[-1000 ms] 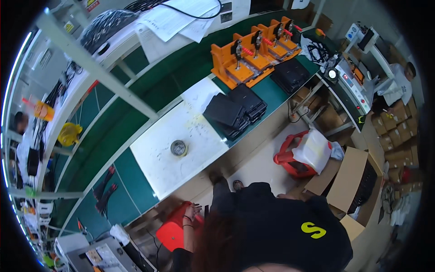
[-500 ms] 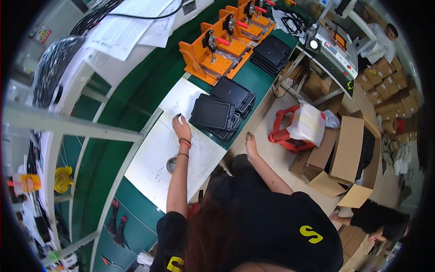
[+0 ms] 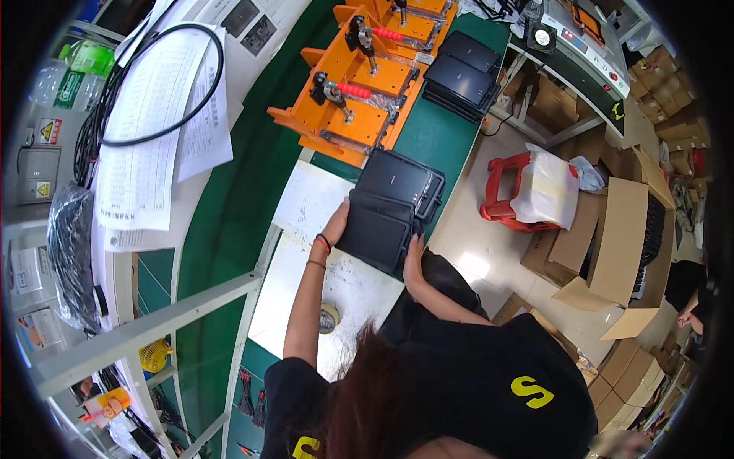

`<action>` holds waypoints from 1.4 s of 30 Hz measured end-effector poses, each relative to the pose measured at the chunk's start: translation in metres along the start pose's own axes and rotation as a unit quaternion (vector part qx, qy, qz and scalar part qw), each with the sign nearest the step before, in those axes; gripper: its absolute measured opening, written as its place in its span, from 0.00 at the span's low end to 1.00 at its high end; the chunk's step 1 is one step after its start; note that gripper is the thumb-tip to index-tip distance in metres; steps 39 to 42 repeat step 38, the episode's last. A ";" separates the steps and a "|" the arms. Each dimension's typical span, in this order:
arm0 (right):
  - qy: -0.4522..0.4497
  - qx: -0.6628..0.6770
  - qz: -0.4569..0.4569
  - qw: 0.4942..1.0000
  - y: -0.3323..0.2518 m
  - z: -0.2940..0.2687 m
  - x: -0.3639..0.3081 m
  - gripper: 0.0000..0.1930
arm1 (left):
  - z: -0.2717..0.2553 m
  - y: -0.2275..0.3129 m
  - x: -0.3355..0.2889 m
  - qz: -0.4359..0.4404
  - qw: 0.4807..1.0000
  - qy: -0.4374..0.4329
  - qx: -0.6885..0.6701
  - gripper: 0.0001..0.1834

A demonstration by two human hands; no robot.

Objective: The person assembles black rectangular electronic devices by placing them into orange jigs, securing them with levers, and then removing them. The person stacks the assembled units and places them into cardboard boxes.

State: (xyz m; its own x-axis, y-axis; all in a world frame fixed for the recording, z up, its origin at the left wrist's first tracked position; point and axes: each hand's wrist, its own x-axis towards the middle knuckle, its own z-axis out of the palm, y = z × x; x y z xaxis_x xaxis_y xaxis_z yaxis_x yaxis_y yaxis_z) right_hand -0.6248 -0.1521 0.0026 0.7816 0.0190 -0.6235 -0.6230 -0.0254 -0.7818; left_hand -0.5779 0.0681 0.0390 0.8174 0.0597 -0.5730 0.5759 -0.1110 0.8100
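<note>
A flat black plastic case (image 3: 375,232), rectangular with a recessed top face, lies at the near end of a stack on the bench. My left hand (image 3: 336,223) presses along its left edge, with a red band and a darker band on the wrist. At its near right corner, my right hand (image 3: 414,260) grips the side, the fingers partly hidden beneath it. Between them the two hands hold this case. Just beyond it, partly overlapped, is another black case (image 3: 399,183). Any cases under the held one are mostly hidden.
Orange clamp fixtures (image 3: 359,115) with red handles line the bench's far part, beside more stacked black cases (image 3: 462,73). A tape roll (image 3: 329,318) sits on the white board (image 3: 287,302). A red stool (image 3: 505,191) and an open carton (image 3: 612,252) stand to the right.
Both hands have come onto the near black case, the left from the white board and the right from beside the bench. The whole view has shifted and turned slightly.
</note>
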 end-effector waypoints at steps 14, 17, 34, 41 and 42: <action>-0.097 0.186 0.143 0.967 -0.025 -0.019 -0.022 0.35 | -0.011 -0.021 0.000 0.044 0.997 0.064 0.001 0.37; 0.071 -0.089 -0.136 0.984 -0.017 -0.019 -0.010 0.28 | -0.006 -0.054 -0.030 0.076 0.950 0.302 -0.010 0.32; -0.181 -0.383 -0.158 0.892 -0.104 -0.038 0.019 0.23 | 0.077 -0.064 -0.082 -0.137 0.812 0.200 -0.531 0.41; -0.250 -0.401 -0.103 0.875 -0.094 -0.026 0.044 0.31 | 0.073 -0.067 -0.083 -0.129 0.836 0.180 -0.503 0.44; -0.250 -0.401 -0.103 0.875 -0.094 -0.026 0.044 0.31 | 0.073 -0.067 -0.083 -0.129 0.836 0.180 -0.503 0.44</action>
